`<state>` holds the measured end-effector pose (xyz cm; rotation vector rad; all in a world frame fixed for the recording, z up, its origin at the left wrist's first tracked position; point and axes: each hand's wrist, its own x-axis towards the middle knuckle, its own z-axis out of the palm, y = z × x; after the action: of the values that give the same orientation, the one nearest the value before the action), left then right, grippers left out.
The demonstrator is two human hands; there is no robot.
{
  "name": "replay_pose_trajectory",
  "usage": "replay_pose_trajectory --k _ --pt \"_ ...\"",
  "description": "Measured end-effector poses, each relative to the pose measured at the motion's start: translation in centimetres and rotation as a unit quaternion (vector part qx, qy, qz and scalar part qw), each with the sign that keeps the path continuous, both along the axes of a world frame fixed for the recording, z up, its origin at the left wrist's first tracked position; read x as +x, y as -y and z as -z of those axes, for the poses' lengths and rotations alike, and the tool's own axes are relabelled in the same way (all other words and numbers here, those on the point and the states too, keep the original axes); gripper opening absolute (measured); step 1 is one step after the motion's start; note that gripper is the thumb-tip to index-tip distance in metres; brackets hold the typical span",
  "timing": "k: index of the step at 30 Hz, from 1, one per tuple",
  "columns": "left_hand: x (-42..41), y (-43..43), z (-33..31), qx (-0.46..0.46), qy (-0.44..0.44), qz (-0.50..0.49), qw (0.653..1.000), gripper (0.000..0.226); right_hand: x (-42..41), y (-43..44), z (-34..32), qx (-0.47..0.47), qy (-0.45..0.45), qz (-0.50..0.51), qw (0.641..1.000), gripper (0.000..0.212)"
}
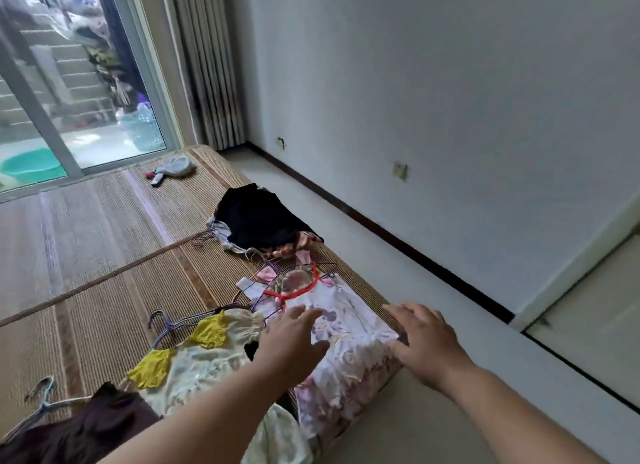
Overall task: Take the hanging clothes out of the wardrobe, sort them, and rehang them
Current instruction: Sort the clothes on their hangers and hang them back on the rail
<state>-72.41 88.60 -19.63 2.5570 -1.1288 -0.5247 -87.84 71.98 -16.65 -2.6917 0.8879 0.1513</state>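
Fingers (304, 313) on your left hand (291, 339) and right hand (422, 342) lie straight, resting on the floral dress (349, 328) at the mat's (104, 256) right edge; clothes (256, 218) look out and piled, with rehanging not yet done.

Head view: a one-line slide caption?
Left hand and right hand spread flat over a red-trimmed printed dress on a woven mat, beside a yellow-sleeved cream dress.

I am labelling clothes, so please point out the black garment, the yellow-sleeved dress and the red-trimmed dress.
black garment (258, 218), head view, middle of its fabric
yellow-sleeved dress (204, 370), head view, pale chest part
red-trimmed dress (356, 328), head view, printed front
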Motion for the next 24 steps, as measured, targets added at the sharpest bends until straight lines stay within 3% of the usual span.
replay_pose_trajectory --k 9,14,24 --pt "4.3 6.5 4.1 0.019 -0.026 -0.062 0.998 0.059 6.5 7.5 3.6 0.058 -0.026 -0.061 0.996 0.059" --pt "9.4 12.3 7.2 0.024 -0.046 -0.079 0.995 0.059 9.9 13.8 4.5 0.046 -0.075 -0.075 0.993 0.059" --pt "18.1 20.3 6.7 0.045 -0.027 -0.104 0.993 0.052 18.6 24.3 5.5 0.083 -0.102 -0.089 0.987 0.058"
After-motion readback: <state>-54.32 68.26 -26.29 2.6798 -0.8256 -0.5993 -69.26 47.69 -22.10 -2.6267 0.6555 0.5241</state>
